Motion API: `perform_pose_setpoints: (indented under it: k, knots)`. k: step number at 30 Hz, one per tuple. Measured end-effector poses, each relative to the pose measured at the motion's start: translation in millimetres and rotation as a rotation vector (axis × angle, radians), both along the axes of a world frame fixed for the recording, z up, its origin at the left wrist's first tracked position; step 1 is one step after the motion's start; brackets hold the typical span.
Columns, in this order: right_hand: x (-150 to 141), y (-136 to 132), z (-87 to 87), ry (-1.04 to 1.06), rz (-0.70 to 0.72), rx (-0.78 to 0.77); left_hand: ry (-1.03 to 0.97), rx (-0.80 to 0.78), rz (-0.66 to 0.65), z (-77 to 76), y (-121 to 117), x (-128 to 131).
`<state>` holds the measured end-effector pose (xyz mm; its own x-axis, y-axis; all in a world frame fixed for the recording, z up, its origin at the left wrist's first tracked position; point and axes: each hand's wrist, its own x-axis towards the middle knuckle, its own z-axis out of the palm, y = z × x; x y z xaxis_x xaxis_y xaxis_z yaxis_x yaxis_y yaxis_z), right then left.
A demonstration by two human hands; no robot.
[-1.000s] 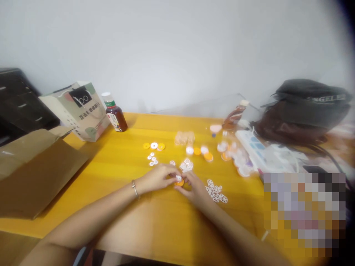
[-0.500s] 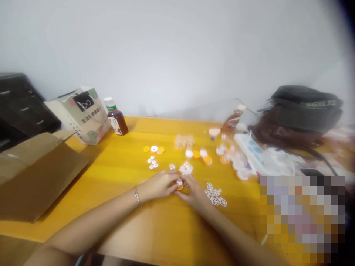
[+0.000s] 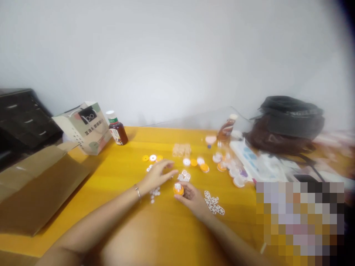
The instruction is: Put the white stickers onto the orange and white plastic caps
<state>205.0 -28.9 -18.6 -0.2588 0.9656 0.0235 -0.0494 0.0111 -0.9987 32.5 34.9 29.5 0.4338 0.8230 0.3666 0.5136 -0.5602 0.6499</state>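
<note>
In the head view, my right hand (image 3: 192, 199) grips a round orange piece (image 3: 178, 189) with a small white part on top. Its thumb and fingers hold the piece from the right side. My left hand (image 3: 159, 173) hovers to the upper left with fingers apart and nothing visible between them. Just beyond the orange piece lies a small pile of white cut-out plates (image 3: 184, 176). Small white discs (image 3: 155, 192) are scattered below my left wrist. White oblong pieces with holes (image 3: 213, 203) rest right of my right hand. Yellow and white rings (image 3: 152, 158) sit behind my left hand, partly covered.
Clear little cups (image 3: 181, 150) and orange and white discs (image 3: 204, 168) lie further back. At left stand a cardboard box (image 3: 41, 192), a paper bag (image 3: 93, 129) and a dark bottle (image 3: 118, 133). On the right are plastic packaging (image 3: 249, 159) and a dark bag (image 3: 288, 125).
My left hand has let go of the orange piece and moved up and left, its fingers spreading. My right hand keeps the piece. The camera view has tilted slightly upward.
</note>
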Motion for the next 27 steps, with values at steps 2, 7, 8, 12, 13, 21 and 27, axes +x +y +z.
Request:
perform_pose_setpoints:
  k: [2,7,8,12,13,21,27]
  knots:
    - [-0.2,-0.4,2.3,0.018,-0.012,-0.022,0.088,0.126,0.084,-2.1,24.3,3.9]
    - [1.5,0.9,5.3,0.056,-0.022,-0.064,0.15,0.181,0.088,-13.8,74.1,23.5]
    - [1.9,1.3,5.3,0.063,-0.027,-0.07,0.162,0.185,0.088,-17.1,79.6,27.1]
    - [2.9,1.2,5.7,0.092,-0.042,-0.099,0.182,0.188,0.115,-27.4,88.0,31.6]
    - [3.0,0.8,6.3,0.099,-0.043,-0.107,0.179,0.187,0.129,-28.1,87.3,30.4]
    - [2.4,-0.2,11.9,0.116,-0.039,-0.125,0.111,0.162,0.126,-19.8,67.4,21.6]
    - [2.0,0.2,13.9,0.111,-0.034,-0.122,0.024,0.067,0.12,-28.9,72.7,37.9]
